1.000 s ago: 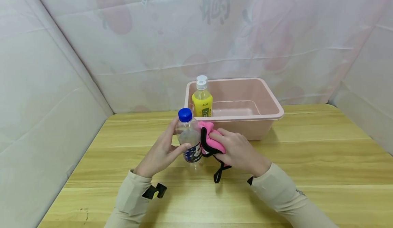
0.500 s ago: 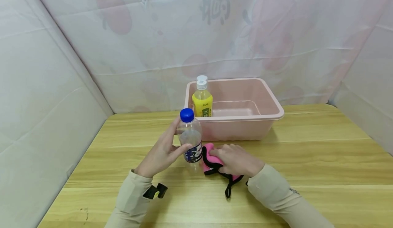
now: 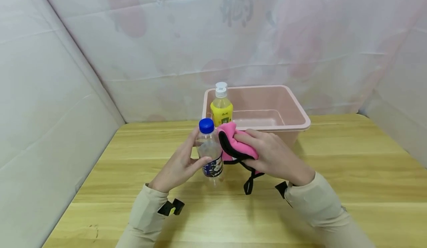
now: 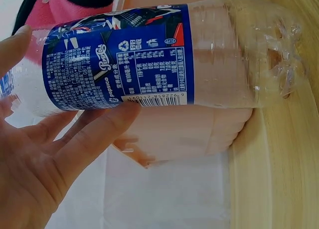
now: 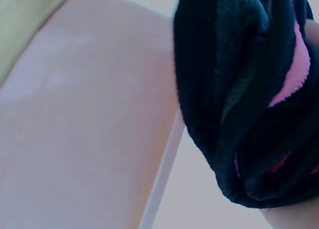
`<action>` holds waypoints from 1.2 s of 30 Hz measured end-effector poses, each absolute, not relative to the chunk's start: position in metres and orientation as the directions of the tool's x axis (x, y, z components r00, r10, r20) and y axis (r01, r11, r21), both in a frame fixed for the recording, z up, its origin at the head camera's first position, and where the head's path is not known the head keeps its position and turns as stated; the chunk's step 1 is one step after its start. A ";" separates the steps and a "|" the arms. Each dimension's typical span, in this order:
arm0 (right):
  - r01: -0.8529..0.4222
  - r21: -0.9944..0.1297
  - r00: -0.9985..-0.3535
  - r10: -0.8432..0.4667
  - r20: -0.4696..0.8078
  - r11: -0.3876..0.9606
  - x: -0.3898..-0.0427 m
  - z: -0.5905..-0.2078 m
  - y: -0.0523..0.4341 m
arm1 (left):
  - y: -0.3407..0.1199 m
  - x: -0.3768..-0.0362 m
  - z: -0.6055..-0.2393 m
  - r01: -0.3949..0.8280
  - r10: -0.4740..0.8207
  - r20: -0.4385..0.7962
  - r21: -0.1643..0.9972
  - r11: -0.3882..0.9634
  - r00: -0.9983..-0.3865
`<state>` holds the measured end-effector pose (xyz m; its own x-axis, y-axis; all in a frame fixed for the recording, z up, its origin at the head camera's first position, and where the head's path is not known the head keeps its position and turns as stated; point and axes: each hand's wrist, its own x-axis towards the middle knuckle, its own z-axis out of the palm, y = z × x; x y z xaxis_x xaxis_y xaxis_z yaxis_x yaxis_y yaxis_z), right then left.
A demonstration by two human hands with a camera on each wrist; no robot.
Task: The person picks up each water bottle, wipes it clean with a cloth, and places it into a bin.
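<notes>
My left hand [image 3: 178, 164] grips a clear plastic bottle [image 3: 210, 155] with a blue cap and a blue label [image 4: 117, 59], held upright just above the wooden table [image 3: 333, 188]. My right hand [image 3: 270, 153] holds a bunched pink cloth [image 3: 237, 146] with black trim, pressed against the bottle's right side near its upper half. A black strap [image 3: 249, 183] hangs from the cloth. In the right wrist view the cloth's black edge [image 5: 234, 94] fills the right half of the frame.
A pink plastic tub [image 3: 293, 111] stands behind the hands at the back of the table. A yellow-labelled drink bottle [image 3: 221, 109] with a white cap stands in the tub's left end. White sheeting walls close the left, back and right sides.
My right hand had dropped with the cloth to the table beside the bottle's base; it has now risen again and presses the cloth high on the bottle. The left hand kept hold of the bottle.
</notes>
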<state>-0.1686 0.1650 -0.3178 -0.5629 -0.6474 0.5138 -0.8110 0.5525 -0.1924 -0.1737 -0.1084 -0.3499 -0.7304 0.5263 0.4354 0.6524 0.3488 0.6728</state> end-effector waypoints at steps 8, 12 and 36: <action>-0.805 -0.161 -0.559 -0.636 0.532 0.571 -0.167 -0.318 0.175 | -0.107 -0.172 -0.352 0.654 0.528 0.443 0.682 0.326 -0.725; -0.776 -0.165 -0.600 -0.631 0.492 0.609 -0.160 -0.320 0.198 | -0.102 -0.173 -0.351 0.665 0.536 0.454 0.681 0.306 -0.712; -0.520 -0.136 -0.853 -0.503 0.139 0.843 -0.128 -0.398 0.280 | -0.097 -0.176 -0.351 0.654 0.536 0.435 0.681 0.330 -0.724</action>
<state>-0.1284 0.2803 -0.3980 -0.8528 -0.5034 0.1390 -0.5200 0.8432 -0.1363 -0.1762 -0.0970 -0.3513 -0.7236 0.5361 0.4346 0.6537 0.3304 0.6808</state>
